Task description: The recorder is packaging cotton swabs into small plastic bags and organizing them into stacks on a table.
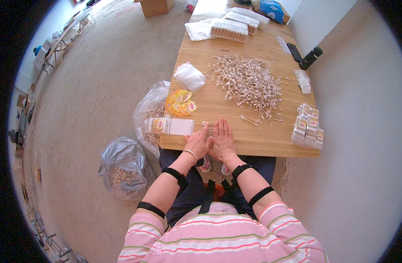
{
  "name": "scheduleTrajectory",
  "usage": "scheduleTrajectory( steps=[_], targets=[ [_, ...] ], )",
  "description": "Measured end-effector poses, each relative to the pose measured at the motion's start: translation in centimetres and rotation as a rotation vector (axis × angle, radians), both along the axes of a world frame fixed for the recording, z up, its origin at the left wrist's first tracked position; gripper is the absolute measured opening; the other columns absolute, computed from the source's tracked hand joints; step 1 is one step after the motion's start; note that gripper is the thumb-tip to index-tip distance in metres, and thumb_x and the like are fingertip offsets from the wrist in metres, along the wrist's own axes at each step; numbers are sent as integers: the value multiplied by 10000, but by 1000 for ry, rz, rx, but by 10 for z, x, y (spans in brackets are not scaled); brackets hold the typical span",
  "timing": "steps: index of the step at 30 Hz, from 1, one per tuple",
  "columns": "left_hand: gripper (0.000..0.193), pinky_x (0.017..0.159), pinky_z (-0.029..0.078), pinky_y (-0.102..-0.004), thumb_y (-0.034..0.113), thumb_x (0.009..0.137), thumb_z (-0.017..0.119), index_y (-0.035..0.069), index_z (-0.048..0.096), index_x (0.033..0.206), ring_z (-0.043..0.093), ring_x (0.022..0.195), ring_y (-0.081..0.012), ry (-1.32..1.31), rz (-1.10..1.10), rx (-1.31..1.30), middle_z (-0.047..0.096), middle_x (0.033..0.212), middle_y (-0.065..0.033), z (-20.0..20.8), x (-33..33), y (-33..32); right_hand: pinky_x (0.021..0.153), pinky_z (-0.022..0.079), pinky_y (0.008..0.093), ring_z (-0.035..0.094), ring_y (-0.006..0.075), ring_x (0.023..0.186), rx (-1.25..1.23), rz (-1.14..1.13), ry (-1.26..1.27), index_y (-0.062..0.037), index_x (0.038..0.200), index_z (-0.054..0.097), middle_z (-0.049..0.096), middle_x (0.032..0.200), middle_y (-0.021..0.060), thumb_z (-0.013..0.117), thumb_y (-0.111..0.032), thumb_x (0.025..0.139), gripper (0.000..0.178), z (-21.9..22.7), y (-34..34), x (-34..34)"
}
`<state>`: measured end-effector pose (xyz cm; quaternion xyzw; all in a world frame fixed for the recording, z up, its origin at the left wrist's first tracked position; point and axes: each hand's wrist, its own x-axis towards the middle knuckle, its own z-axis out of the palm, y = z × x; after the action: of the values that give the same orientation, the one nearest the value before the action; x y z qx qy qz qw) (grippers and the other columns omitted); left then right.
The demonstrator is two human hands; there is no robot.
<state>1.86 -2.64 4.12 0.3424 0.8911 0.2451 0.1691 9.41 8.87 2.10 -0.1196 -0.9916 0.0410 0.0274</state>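
A small row of cotton swabs [210, 130] lies at the near edge of the wooden table, between my two hands. My right hand [222, 139] rests flat along the row's right side, fingers stretched out and close together. On the other side is my left hand [198, 142], its index finger extended against the swabs and its other fingers partly bent and hard to see. A clear pack of swabs with a yellow label [157, 125] and a white card [181, 127] lie left of my left hand. Farther back spreads a large loose pile of cotton swabs [249, 83].
Yellow label cards [181, 103] and white plastic bags [189, 76] lie at the table's left. Filled swab packs [308, 127] stand at the right edge, more packs [229, 30] at the back. A dark bottle [311, 58] stands by the wall. A swab-filled bag [124, 168] sits on the floor.
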Motion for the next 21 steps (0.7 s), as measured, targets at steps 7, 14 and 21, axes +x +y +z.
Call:
scheduleTrajectory(
  steps=[7, 14, 21],
  targets=[
    [583, 835, 357, -590, 280, 870, 544, 132, 300, 1379, 587, 976, -373, 0, -34, -87, 623, 1014, -213, -2, -6, 0, 1134, 79, 463, 119, 374, 1390, -142, -1, 107, 98, 1375, 224, 173, 1463, 269, 486, -356, 806, 774, 8, -5, 1],
    [668, 862, 332, -606, 228, 855, 565, 142, 216, 1418, 612, 945, -334, -69, -22, -195, 648, 969, -165, 10, -6, 9, 1139, 58, 456, 72, 365, 1400, -74, -13, 55, 95, 1396, 163, 130, 1480, 258, 615, -535, 714, 1032, 3, 0, 1],
    [612, 841, 333, -563, 246, 855, 579, 152, 288, 1385, 631, 896, -349, -11, 30, -177, 664, 926, -170, 4, -9, 7, 1133, 102, 477, 118, 375, 1385, -166, 23, 114, 89, 1392, 164, 154, 1464, 248, 651, -467, 715, 1003, 8, -2, 3]
  ],
)
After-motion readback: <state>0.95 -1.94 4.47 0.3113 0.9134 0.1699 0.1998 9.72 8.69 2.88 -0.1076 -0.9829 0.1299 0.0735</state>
